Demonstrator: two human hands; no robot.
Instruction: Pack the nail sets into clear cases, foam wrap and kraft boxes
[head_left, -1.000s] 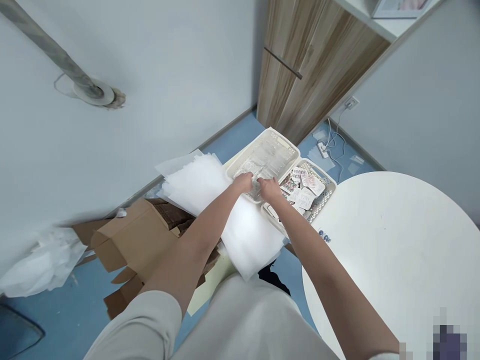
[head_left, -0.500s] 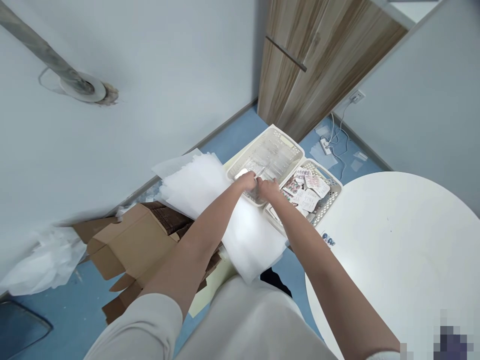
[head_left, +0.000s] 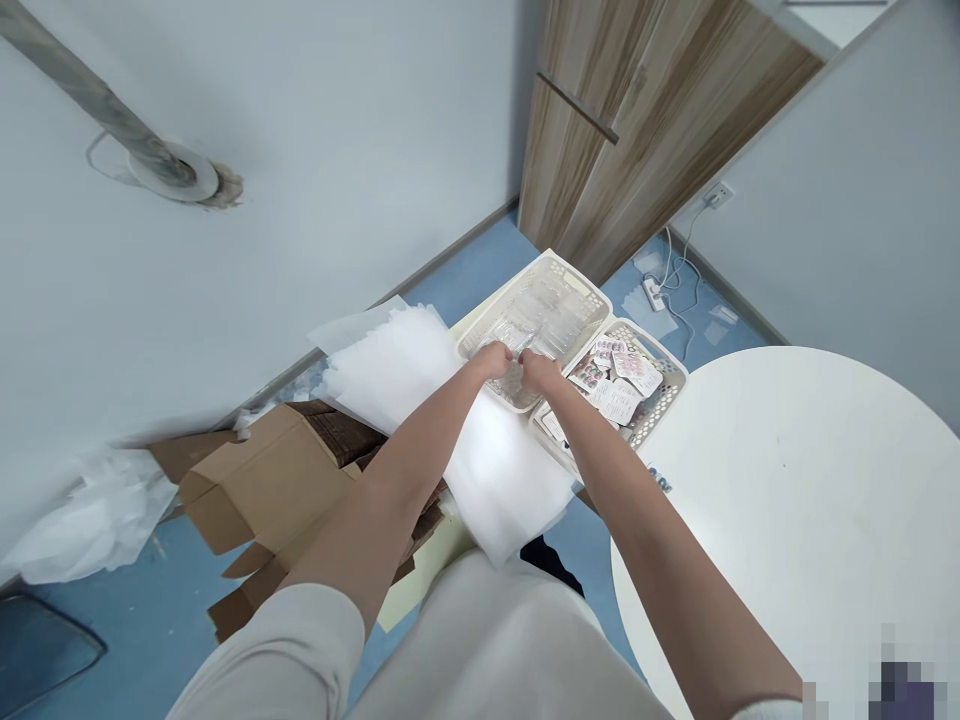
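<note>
Two perforated baskets stand side by side. The left basket (head_left: 471,338) holds clear plastic packs (head_left: 551,310); the right basket (head_left: 670,402) holds printed cards (head_left: 616,400) with small coloured pieces. Over the near end of the left basket, my left hand (head_left: 493,359) is closed, its fingers pinched together. Close beside it, my right hand (head_left: 538,370) is closed too, its fingertips facing the left ones. Whatever lies between the fingers is too small to make out. White foam sheets (head_left: 397,365) lie partly under my left forearm.
Flattened cardboard boxes (head_left: 262,480) lie at the left, beside a white plastic bundle (head_left: 105,520). A round white table (head_left: 810,500) stands at the right. Behind the baskets are a wooden cabinet (head_left: 615,90) and a power strip (head_left: 653,293) with cables on the floor.
The fingers of both hands have shifted slightly over the left basket. A white piece near my left fingertips no longer shows. The view has moved a little.
</note>
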